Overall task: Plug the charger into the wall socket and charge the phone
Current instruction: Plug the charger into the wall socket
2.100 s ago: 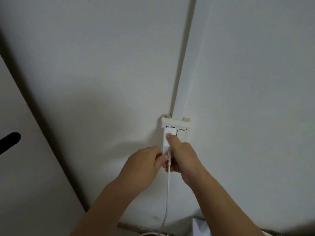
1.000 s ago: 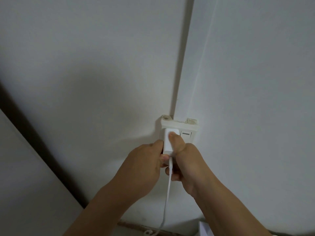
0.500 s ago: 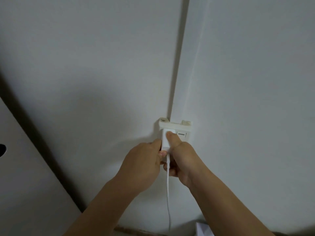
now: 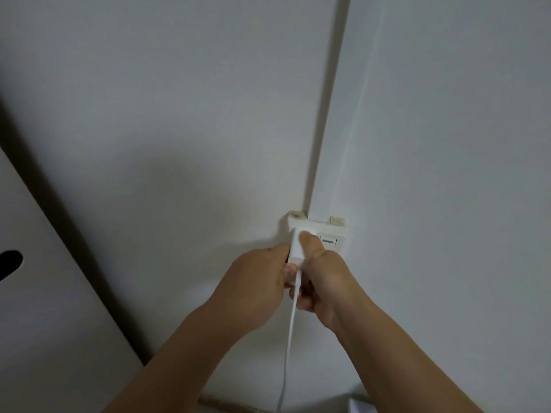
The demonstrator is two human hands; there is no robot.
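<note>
A: Pressing against the wall socket [image 4: 326,234], the white charger [image 4: 296,247] sat at the socket's left half, and both hands were on it.

B: Which hand did what?

A: The right hand [image 4: 323,278] had its thumb laid flat on the charger's front face, the tip pointing up toward the socket's top edge, while the other fingers curled in behind and below the block. The left hand [image 4: 255,283] closed in from the left side, its fingertips pinching the charger's lower end, just where the cable [image 4: 290,335] leaves it.

B: So both were closed on it?

A: Yes, each grip was shut around the charger body, none of the fingers spread. Whether the prongs were fully seated, I could not tell; the hands and the block covered that spot.

B: And the cable?

A: It was white, and hung straight down from the charger's bottom between the two wrists, running out at the lower edge of the view.

B: What about the rest of the socket?

A: Its right half stayed bare, showing a small rocker switch [image 4: 328,242] just beside the right thumb. The plate stood out from the pale wall [image 4: 179,114], and a narrow conduit strip [image 4: 325,114] ran up the wall from its top left corner.

B: Anything else nearby?

A: A light cabinet panel [image 4: 44,308] with a dark oval cut-out [image 4: 9,263] stood at the far left, well apart from the hands. The phone was nowhere in view.
</note>
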